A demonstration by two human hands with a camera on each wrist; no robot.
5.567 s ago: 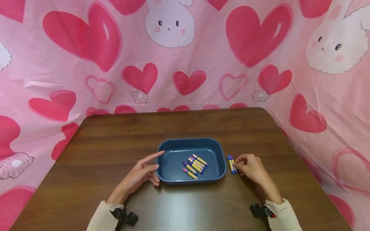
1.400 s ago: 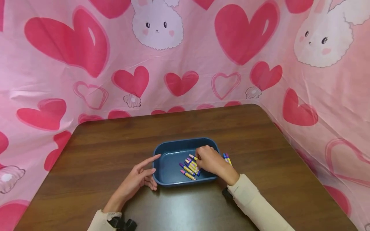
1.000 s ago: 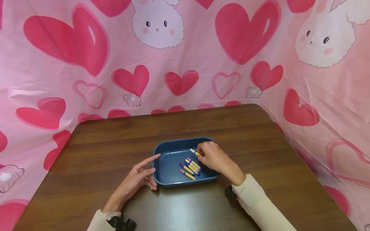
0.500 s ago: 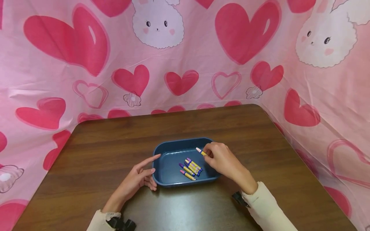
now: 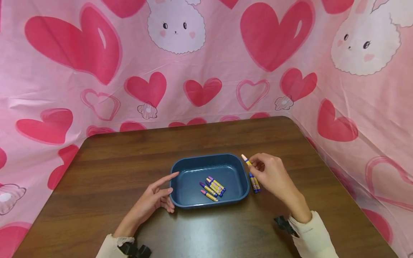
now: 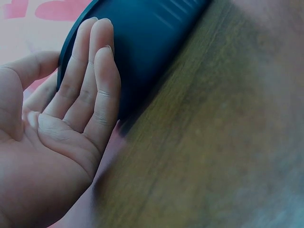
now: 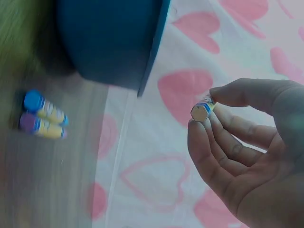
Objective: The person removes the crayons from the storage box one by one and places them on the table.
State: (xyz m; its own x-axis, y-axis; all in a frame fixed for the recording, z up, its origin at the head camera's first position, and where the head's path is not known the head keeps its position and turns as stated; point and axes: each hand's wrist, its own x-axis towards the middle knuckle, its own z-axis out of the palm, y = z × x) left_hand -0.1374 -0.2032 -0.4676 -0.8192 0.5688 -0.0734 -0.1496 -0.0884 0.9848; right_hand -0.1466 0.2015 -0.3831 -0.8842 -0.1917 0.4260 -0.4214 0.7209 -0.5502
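Observation:
My right hand (image 5: 273, 175) pinches a pale peach crayon (image 5: 246, 160) between thumb and fingers, above the table just beyond the tray's right rim. The right wrist view shows this crayon's flat end (image 7: 201, 112) toward the camera. Several crayons (image 5: 213, 189) with yellow wrappers lie in the blue tray (image 5: 190, 170). Below the right fingers, a blue and a purple crayon (image 5: 255, 183) lie side by side on the table. My left hand (image 5: 151, 200) rests at the tray's left end, index finger over the rim; the left wrist view shows nearly straight fingers (image 6: 107, 95) against the outer wall.
The brown wooden table (image 5: 135, 150) extends around the tray on all sides. A pink cloth (image 5: 222, 61) with hearts and rabbits hangs behind the table and along both sides.
My right hand has taken the pale crayon out of the tray and carried it rightward past the rim, uncovering the two crayons on the table. My left hand has stayed at the tray.

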